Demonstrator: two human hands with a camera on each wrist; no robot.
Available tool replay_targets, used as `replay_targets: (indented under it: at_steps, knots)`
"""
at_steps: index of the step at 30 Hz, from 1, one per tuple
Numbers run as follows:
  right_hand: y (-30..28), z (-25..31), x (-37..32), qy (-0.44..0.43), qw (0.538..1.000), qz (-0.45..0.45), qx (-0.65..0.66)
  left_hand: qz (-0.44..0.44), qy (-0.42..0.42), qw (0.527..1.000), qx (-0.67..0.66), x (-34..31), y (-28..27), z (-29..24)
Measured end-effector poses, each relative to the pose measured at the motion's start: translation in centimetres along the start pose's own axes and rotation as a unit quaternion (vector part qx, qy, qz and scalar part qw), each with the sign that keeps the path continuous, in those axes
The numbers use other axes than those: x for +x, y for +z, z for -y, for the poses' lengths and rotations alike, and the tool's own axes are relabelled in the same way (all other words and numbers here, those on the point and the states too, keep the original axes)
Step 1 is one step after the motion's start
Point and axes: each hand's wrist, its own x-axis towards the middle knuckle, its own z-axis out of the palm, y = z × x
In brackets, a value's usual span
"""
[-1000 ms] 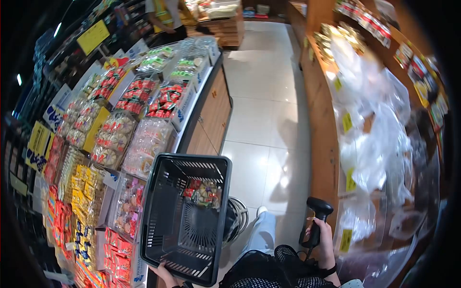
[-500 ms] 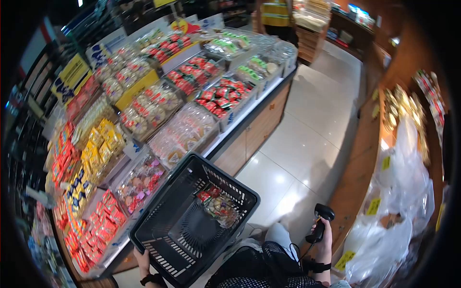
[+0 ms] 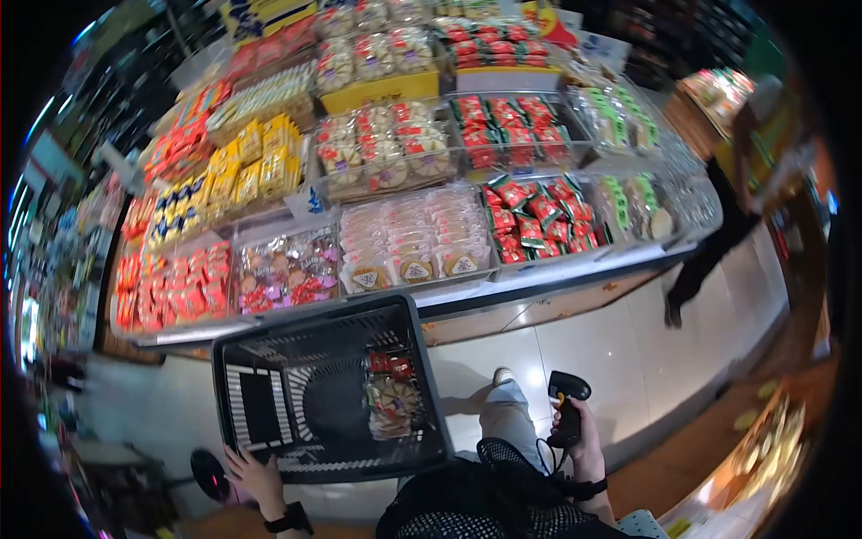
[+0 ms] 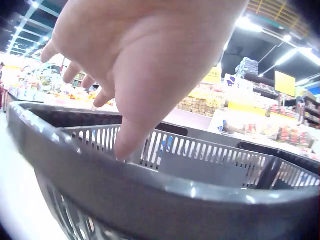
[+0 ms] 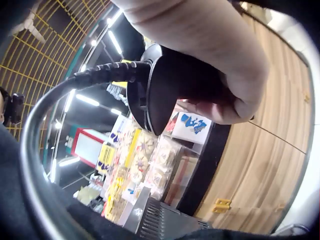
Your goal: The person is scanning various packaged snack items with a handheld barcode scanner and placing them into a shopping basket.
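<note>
A black, rectangular plastic shopping basket with slotted walls (image 3: 323, 404) sits at seven o'clock in the head view, with some clear packets with red parts (image 3: 392, 400) lying inside it, towards the basket's own three o'clock. The left hand (image 3: 256, 481) is released, its fingers spread at the basket's seven o'clock corner; the thumb comes down at the rim (whether it touches is hard to tell). Between four and five o'clock, the right hand (image 3: 585, 440) grasps a black pistol-shaped scanner (image 3: 570, 388) by its handle, and a thick black cable (image 5: 35, 130) loops from it.

From nine round through twelve to two o'clock spreads a sloping display tabletop (image 3: 557, 278), its clear trays packed with red-and-green sachets (image 3: 539, 216), yellow packets (image 3: 256, 166) and pale wrapped cakes (image 3: 386, 148). Its front carries wood-grain doors (image 5: 255, 165). Glossy pale floor tiles (image 3: 646, 368) run past it. A person in a yellow vest (image 3: 768, 144) stands at two o'clock. Overhead are a yellow lattice (image 5: 65, 55) and white strip lights (image 5: 87, 100).
</note>
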Motion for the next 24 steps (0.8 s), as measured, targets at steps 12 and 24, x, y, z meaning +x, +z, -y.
replay_targets:
  at_steps: [12, 24]
  knots:
    - [4.8, 17.4, 5.9, -0.016, 0.9, 0.181, -0.395, 0.092, 0.052, 0.988, -0.116, -14.8, -4.3, -11.5]
    - [16.1, 15.7, 6.5, 0.045, 0.806, 0.325, -0.493, 0.191, 0.069, 0.968, -0.146, -3.8, 1.2, -20.0]
